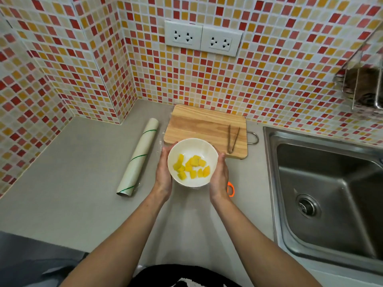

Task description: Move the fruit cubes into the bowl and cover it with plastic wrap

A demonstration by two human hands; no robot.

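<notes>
Roll of wrap (137,157): one, lying on the counter (83,183) well left of the bowl, its long axis running from near-left to far-right; the left hand is the nearer one.
Left hand (163,172): curled round the bowl's left side, holding it.
Bowl (192,162): one, white, between the two hands, in front of the cutting board's near edge; whether film already covers its mouth I cannot tell, though clear film seems to lie beneath it.
Fruit cubes (191,167): about ten yellow pieces, all inside the bowl; none on the board.
Right hand (220,175): holding the bowl's right side, fingers wrapped under.
Cutting board (205,127): one, wooden, behind the bowl.
Tongs (233,139): one pair, resting on the board's right part.
Sink (323,183): one, far right.
</notes>
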